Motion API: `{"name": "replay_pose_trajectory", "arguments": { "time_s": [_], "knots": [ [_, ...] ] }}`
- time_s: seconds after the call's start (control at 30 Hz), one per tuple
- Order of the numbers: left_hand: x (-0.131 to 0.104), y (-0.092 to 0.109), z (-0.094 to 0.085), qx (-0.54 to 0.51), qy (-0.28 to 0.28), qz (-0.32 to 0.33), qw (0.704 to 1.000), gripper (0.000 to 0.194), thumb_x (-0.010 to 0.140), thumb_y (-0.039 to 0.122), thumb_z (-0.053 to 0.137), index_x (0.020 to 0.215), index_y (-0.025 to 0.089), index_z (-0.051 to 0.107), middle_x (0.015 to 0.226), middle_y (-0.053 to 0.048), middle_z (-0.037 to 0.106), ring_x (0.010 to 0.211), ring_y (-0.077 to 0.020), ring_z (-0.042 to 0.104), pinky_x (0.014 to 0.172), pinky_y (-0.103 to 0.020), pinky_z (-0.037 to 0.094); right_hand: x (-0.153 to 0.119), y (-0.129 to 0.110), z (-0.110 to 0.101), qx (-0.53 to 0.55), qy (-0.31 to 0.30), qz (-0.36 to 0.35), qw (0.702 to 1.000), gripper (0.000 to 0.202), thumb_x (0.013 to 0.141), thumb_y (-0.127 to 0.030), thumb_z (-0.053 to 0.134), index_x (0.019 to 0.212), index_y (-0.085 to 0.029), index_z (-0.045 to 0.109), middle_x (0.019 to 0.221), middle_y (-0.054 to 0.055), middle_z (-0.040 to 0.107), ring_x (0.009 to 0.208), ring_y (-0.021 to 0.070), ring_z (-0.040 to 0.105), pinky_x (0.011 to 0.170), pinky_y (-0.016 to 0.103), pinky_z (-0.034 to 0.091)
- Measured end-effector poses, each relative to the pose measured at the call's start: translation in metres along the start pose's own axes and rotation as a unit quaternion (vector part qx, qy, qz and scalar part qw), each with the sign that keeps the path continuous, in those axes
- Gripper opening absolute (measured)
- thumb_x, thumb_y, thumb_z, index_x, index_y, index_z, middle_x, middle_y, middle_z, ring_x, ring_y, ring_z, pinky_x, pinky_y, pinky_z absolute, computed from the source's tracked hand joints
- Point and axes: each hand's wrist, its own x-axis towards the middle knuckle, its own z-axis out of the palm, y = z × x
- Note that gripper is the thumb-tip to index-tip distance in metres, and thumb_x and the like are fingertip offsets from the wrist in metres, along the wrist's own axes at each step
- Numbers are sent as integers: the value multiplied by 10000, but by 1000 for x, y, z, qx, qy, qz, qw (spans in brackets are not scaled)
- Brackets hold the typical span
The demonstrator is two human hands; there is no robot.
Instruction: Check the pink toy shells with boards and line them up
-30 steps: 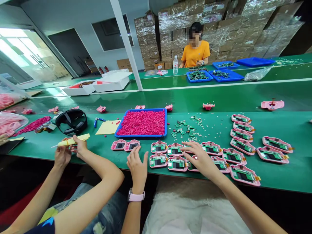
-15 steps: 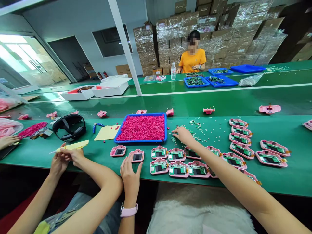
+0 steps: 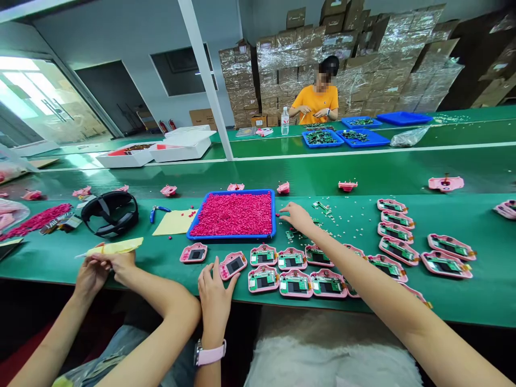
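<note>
My left hand (image 3: 214,293), with a watch on its wrist, rests at the table's front edge. Its thumb and forefinger lie at two sides of a pink handheld-device shell (image 3: 233,265) with a dark screen. My right hand (image 3: 299,219) reaches across the table, fingers stretched out and apart, just right of a blue tray (image 3: 231,236) full of small magenta pieces. A few loose magenta bits (image 3: 277,215) lie by its fingertips. Small green board scraps (image 3: 290,235) lie beneath it. Another pink shell with a screen (image 3: 194,252) sits left of the held one.
Rows of pink shells with green circuit boards (image 3: 295,283) stand below my right forearm. A neighbour's hands (image 3: 105,263) hold yellow paper (image 3: 116,246) at left. A black headset (image 3: 110,214) and blue-handled pliers (image 3: 158,212) lie behind. Pink parts (image 3: 348,186) line the belt; a person in orange (image 3: 316,103) sits opposite.
The shell at my left hand has turned askew and shifted slightly right. My right hand has moved a little left and up, closer to the tray. The person opposite has brought both hands together.
</note>
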Motion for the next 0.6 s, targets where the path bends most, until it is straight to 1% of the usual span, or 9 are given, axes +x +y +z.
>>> {"name": "replay_pose_trajectory", "arguments": {
  "time_s": [0.1,0.17,0.27,0.33,0.43,0.5,0.53,0.6],
  "knots": [
    [2,-7,8,-67,-3,-8,998,782,852,714,356,1279,98,576,1266,-205,610,1241,-366,505,1047,-556,408,13,-8,10,30,1,-11,999,212,862,-213,675,1057,-202,760,1066,85,688,987,190,646,876,252,473],
    [2,-11,12,-99,-3,-14,995,750,823,736,397,1213,132,611,1235,-178,645,1250,-363,509,1063,-561,398,16,-10,14,54,5,-17,998,162,861,-175,662,976,-180,776,1016,88,709,966,190,656,882,258,474],
    [-1,-10,12,-110,5,-28,993,747,810,751,402,1176,134,614,1175,-171,675,1219,-366,538,1038,-565,428,14,-7,13,99,18,-16,995,140,832,-106,655,876,-158,778,937,93,737,942,201,670,893,285,481],
    [-4,-6,8,-116,15,-42,992,738,814,745,402,1193,142,596,1173,-172,673,1197,-361,560,1015,-563,452,7,-5,8,137,30,-11,990,141,810,-88,656,861,-159,767,913,85,749,917,201,679,895,305,493],
    [-11,3,-5,-141,32,-75,987,705,813,716,458,1243,167,561,1174,-166,670,1131,-332,615,965,-529,504,-12,-5,-2,207,46,-4,977,160,824,-131,638,949,-163,734,942,75,755,867,183,696,850,317,532],
    [-16,12,-17,-157,38,-89,983,678,812,681,506,1257,171,552,1168,-163,674,1080,-314,645,924,-490,536,-34,-9,-8,255,45,-2,966,177,847,-185,616,998,-154,703,963,78,751,837,174,709,782,302,563],
    [-19,17,-23,-161,38,-87,982,657,815,659,526,1256,173,552,1162,-159,678,1058,-306,656,905,-470,547,-47,-12,-11,274,41,-4,961,182,859,-215,604,1006,-152,691,966,79,749,827,170,714,750,292,574],
    [-26,29,-32,-164,29,-60,984,607,828,603,560,1263,181,547,1158,-148,683,1034,-289,670,883,-434,559,-76,-20,-17,324,24,-11,946,193,879,-283,590,1000,-160,676,960,71,746,807,164,721,713,281,587]
  ]
}}
